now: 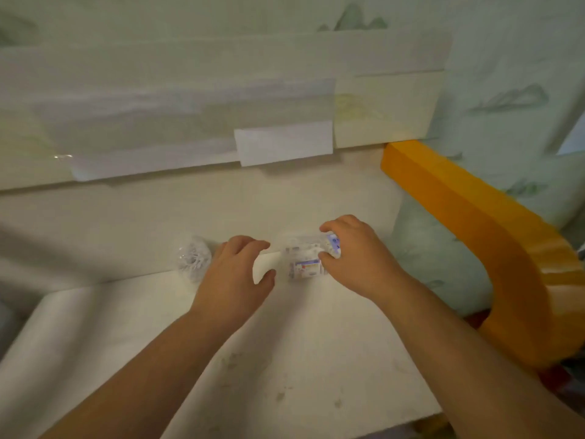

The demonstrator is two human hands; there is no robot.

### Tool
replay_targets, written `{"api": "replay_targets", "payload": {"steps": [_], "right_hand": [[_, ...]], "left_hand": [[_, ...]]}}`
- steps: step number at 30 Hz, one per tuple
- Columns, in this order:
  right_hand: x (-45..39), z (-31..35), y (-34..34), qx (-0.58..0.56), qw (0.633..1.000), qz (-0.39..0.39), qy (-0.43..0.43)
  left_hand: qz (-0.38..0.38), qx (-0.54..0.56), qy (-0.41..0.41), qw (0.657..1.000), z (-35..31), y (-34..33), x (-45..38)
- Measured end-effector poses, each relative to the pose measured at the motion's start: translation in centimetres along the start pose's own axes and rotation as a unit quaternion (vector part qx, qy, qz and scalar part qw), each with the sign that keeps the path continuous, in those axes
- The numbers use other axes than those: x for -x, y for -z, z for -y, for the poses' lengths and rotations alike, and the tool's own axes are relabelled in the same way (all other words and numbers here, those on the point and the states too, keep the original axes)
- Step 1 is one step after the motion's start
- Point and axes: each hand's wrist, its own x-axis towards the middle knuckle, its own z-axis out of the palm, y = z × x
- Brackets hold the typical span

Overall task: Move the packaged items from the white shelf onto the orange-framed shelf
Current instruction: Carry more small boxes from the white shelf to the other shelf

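The clear packet [305,259] with its printed label sits near the middle of the white shelf [126,327], close to the shelf's back edge. The right hand [354,255] has its grip closed round the packet's right end, fingers over the top and thumb low at the front, which looks like the start of a lift toward the orange-framed shelf [474,223] at about three o'clock. The wrapping seems thin, glossy and crinkly, so I'd guess it gives under the fingers. At nine o'clock from the packet the left hand [237,270] hovers, grip wide and holding nothing, thumb and fingers spread as if to steady or help. Beyond it, further toward nine o'clock, lies a second clear bag [193,258], round and rumpled, with small white pieces inside. The shelf top is matt, pale and faintly smudged; the orange frame is smooth, thick and curved.
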Motion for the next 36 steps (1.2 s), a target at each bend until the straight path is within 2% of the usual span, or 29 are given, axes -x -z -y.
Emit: {"api": "replay_targets", "payload": {"steps": [7,16,19,24,32,36], "right_hand": [[1.8,5.4,0.2,-0.060,0.996,-0.013,0.059],[2.5,16.4,-3.4,-0.179,0.970,0.047,0.156],[3.0,20.8,-5.2,-0.184,0.962,0.068,0.189],[4.9,28.5,-7.5,-0.183,0.950,0.086,0.238],[9.1,42.6,-10.2,-0.183,0.922,0.063,0.336],[11.4,49.9,-12.9,-0.196,0.913,0.062,0.351]], "left_hand": [[-0.029,-0.057,0.041,0.997,0.8,6.1,3.6],[-0.091,-0.161,0.135,0.974,3.6,16.3,10.9],[-0.108,-0.191,0.163,0.962,5.0,19.6,13.9],[-0.169,-0.207,0.221,0.938,9.0,25.4,19.8],[-0.209,-0.204,0.303,0.907,16.8,33.6,29.9],[-0.198,-0.211,0.333,0.898,21.9,37.2,34.7]]}}
